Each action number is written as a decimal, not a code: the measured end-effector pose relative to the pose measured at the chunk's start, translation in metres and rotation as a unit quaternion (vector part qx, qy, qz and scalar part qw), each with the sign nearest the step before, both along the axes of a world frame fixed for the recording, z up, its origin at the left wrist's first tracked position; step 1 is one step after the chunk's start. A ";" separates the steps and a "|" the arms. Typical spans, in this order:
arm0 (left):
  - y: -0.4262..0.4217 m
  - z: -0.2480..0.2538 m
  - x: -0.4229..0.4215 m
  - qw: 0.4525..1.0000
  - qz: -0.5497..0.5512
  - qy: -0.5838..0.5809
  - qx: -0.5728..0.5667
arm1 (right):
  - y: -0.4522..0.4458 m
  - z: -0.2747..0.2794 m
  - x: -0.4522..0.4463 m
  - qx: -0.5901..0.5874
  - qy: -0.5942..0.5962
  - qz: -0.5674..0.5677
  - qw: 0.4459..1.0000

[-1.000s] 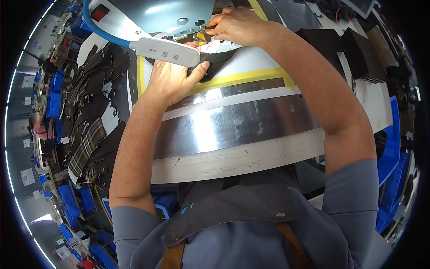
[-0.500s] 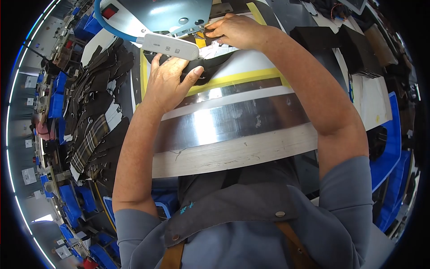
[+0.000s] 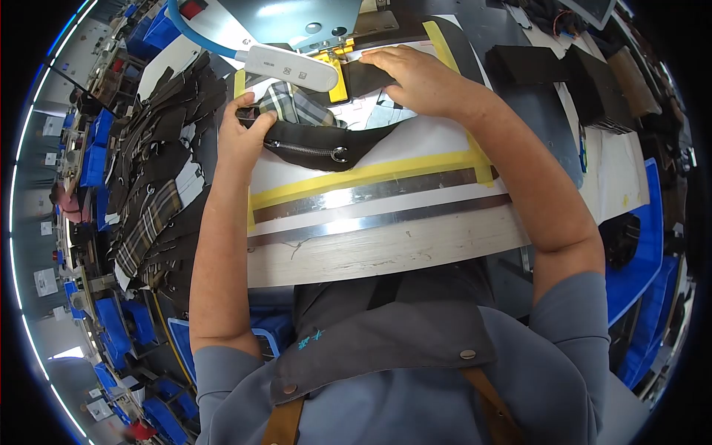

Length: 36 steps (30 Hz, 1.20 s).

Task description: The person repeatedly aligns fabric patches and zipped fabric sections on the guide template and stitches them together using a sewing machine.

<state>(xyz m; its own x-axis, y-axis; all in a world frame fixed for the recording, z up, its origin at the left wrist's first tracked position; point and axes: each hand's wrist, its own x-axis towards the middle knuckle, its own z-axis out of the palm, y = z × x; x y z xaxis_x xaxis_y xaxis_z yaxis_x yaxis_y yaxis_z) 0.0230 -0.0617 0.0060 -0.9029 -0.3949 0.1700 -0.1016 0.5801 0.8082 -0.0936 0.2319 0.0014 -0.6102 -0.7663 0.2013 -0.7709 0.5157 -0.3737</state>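
A curved black fabric piece with a metal zipper point(image 3: 308, 150) and a round ring pull lies below the sewing machine point(image 3: 278, 22). Plaid lining point(image 3: 291, 104) shows behind the zipper. My left hand point(image 3: 245, 133) is closed on the left end of this piece, thumb in front. On the other side, my right hand point(image 3: 419, 78) lies with fingers stretched out over the black fabric point(image 3: 367, 76) beside the yellow presser foot point(image 3: 338, 83). A white device on a blue cable point(image 3: 293, 65) hides part of the machine's work area.
Yellow tape point(image 3: 363, 174) edges the white work surface, with a metal strip point(image 3: 386, 219) in front. Piles of dark and plaid cut pieces point(image 3: 156, 215) lie at left. Black stacked blocks point(image 3: 597, 89) stand at right, near a blue bin point(image 3: 641, 259).
My left hand has moved left and down and now grips the fabric's end. The zipper and plaid lining have come into view. My right hand has shifted slightly right and down.
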 end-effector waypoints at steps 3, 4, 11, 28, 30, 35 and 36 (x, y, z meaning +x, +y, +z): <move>0.000 0.007 0.006 0.989 -0.013 -0.070 0.132 | -0.001 -0.003 0.004 -0.031 -0.008 -0.036 0.999; 0.001 0.010 0.011 0.985 -0.038 -0.061 0.155 | 0.001 -0.001 0.007 -0.030 -0.008 -0.035 0.999; -0.003 0.027 0.033 0.979 -0.057 -0.113 0.161 | 0.003 0.010 -0.001 -0.020 -0.041 -0.033 0.998; 0.036 0.080 0.096 0.963 -0.249 -0.049 -0.093 | 0.092 0.062 0.094 -0.133 -0.092 -0.002 0.987; 0.043 0.071 0.100 0.963 -0.264 -0.039 -0.043 | 0.123 0.081 0.110 -0.211 -0.057 -0.042 0.975; 0.089 0.058 0.101 0.939 -0.335 0.016 -0.075 | 0.220 0.133 0.162 -0.384 -0.053 -0.215 0.896; 0.090 0.056 0.099 0.938 -0.338 0.010 -0.078 | 0.234 0.150 0.169 -0.429 -0.013 -0.285 0.857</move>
